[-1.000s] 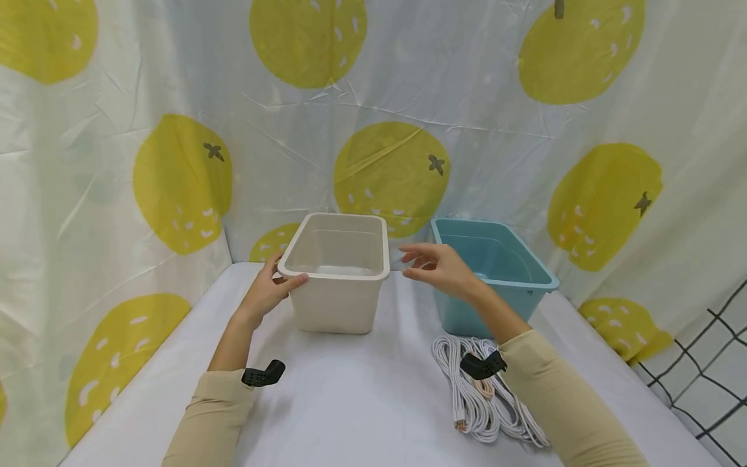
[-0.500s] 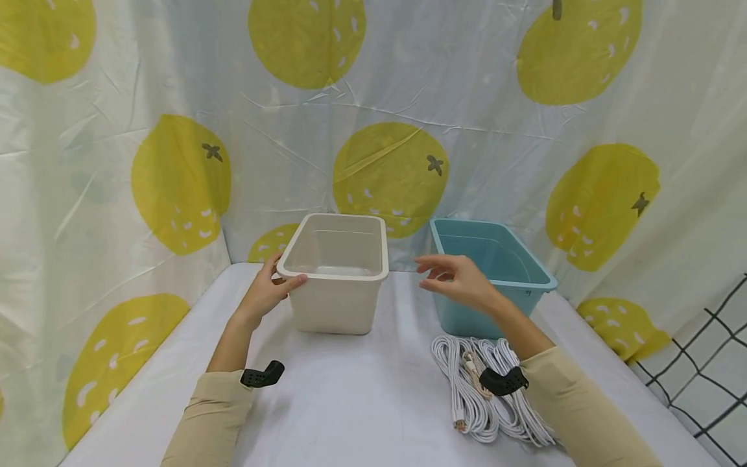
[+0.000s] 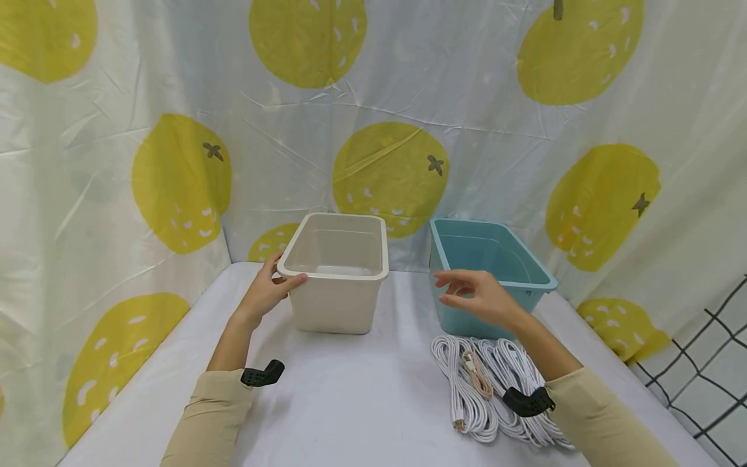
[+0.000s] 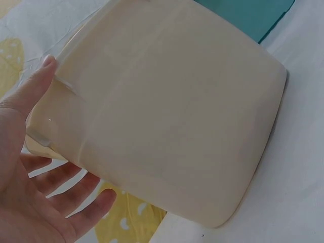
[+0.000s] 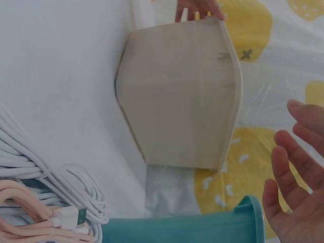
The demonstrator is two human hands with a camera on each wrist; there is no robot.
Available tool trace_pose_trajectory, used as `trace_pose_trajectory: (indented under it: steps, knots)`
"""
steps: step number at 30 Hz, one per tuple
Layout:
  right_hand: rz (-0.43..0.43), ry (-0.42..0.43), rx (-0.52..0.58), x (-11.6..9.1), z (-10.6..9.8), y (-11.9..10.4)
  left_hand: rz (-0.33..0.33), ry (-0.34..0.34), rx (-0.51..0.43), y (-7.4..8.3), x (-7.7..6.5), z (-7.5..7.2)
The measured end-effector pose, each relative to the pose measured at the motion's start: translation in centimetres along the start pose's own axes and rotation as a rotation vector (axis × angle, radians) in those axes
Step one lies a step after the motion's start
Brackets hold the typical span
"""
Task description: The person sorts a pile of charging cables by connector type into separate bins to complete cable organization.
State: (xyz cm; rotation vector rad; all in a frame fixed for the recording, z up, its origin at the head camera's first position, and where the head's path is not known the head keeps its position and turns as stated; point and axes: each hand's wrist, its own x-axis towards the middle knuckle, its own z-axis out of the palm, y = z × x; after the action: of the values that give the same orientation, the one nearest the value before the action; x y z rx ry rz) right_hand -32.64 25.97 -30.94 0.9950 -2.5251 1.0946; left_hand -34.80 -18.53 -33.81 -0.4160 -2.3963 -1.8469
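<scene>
My left hand holds a beige plastic bin at its near left corner. Its thumb lies against the front rim and the fingers reach along the left side, as the left wrist view also shows. The bin stands upright with nothing visible inside. My right hand, fingers loosely bent and holding nothing, hovers in front of a teal bin. Below that hand lie bundled white cables with a peach-coloured charging cable on them. In the right wrist view, a USB plug shows on the peach cable.
A white cloth covers the table. Behind the bins hangs a lemon-print curtain, which also runs down both sides. Dark wire mesh stands past the table's right edge.
My right hand has drawn back from between the bins, moving right and toward me, and is now in front of the teal bin. The left hand and both bins have stayed put.
</scene>
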Motion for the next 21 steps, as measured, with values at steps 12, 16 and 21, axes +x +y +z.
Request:
trace_pose_trajectory:
  steps: [12, 16, 21]
  knots:
    - [-0.036, 0.011, -0.036, -2.8, 0.3, 0.8, -0.007, 0.004, -0.014, -0.2, -0.2, -0.2]
    - [-0.032, 0.026, -0.035, -4.1, 0.2, 1.5, -0.01, 0.0, -0.012, 0.0, -0.2, -0.1]
    - [-0.016, 0.038, -0.033, -5.8, 0.1, 2.3, 0.007, -0.003, 0.001, 0.0, -0.1, 0.0]
